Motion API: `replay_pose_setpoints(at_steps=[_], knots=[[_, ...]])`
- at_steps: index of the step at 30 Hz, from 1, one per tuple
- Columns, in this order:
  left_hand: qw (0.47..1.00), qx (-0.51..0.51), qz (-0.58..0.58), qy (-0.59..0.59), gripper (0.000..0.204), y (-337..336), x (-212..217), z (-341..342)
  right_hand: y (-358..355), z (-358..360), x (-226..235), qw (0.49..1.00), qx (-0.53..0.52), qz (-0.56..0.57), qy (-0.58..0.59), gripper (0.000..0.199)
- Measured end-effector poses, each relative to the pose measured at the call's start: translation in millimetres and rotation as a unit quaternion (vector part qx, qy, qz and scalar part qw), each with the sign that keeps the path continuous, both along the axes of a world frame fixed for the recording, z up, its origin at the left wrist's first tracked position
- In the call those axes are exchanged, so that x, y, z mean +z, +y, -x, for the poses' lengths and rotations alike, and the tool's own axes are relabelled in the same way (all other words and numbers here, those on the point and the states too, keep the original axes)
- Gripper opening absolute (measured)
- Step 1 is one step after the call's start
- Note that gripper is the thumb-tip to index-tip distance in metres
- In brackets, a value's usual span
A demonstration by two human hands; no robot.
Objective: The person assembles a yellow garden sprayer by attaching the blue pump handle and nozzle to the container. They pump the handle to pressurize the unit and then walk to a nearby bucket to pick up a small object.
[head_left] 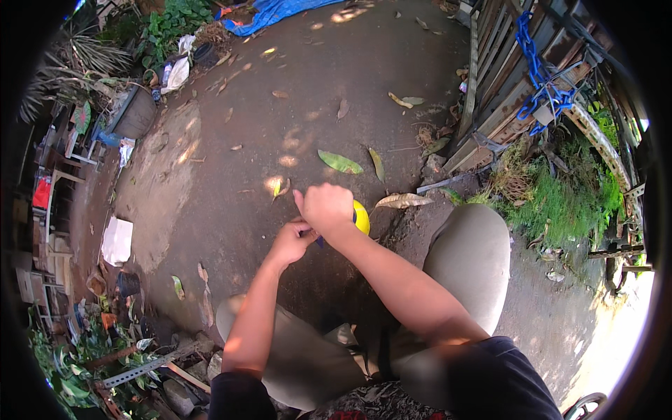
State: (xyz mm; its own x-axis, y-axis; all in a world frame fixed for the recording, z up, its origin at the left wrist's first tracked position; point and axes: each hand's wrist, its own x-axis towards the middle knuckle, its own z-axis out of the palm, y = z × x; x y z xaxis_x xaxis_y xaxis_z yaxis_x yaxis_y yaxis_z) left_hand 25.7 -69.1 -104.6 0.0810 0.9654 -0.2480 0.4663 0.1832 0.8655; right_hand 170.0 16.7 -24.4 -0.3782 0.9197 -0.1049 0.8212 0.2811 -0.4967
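My two hands meet over the ground, between my bent knees. My right hand [327,208] is closed in a fist with the thumb pointing out, just above and to the right of the left. My left hand [291,242] has its fingers pinched together under the right fist. Whatever they grip is hidden by the fingers. Behind my right wrist shows the curved edge of a bright yellow thing [362,218], mostly covered. A small dark blue bit [320,241] peeks out below the right fist; I cannot tell what it belongs to.
Fallen leaves [340,162] lie on the dark ground ahead. A rusty metal gate [518,91] with a blue chain [530,52] stands at the right, above green weeds [567,203]. At the left are a white block [117,241], a grey planter [134,114] and clutter. A blue tarp [276,14] lies far ahead.
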Motion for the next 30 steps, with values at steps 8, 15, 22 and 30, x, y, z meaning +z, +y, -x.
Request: replay_pose_setpoints(at_steps=[8, 15, 22, 30], knots=[[0.993, 0.038, 0.113, 0.024, 0.032, 0, -20, 32, 0, 36, 42, 1.000, 0.015, -0.008, 0.004, 0.029], [0.988, -0.063, 0.143, 0.018, 0.033, 14, 33, -5, -38, 243, 164, 0.918, 0.319, -0.201, -0.122, 0.038], [0.987, -0.066, 0.098, 0.107, 0.034, 2, 41, 14, -29, 197, 221, 0.965, 0.246, -0.090, -0.012, 0.040], [0.982, -0.059, 0.109, 0.141, 0.037, -8, 59, 32, 33, 37, 159, 0.994, 0.095, -0.039, -0.037, 0.033]])
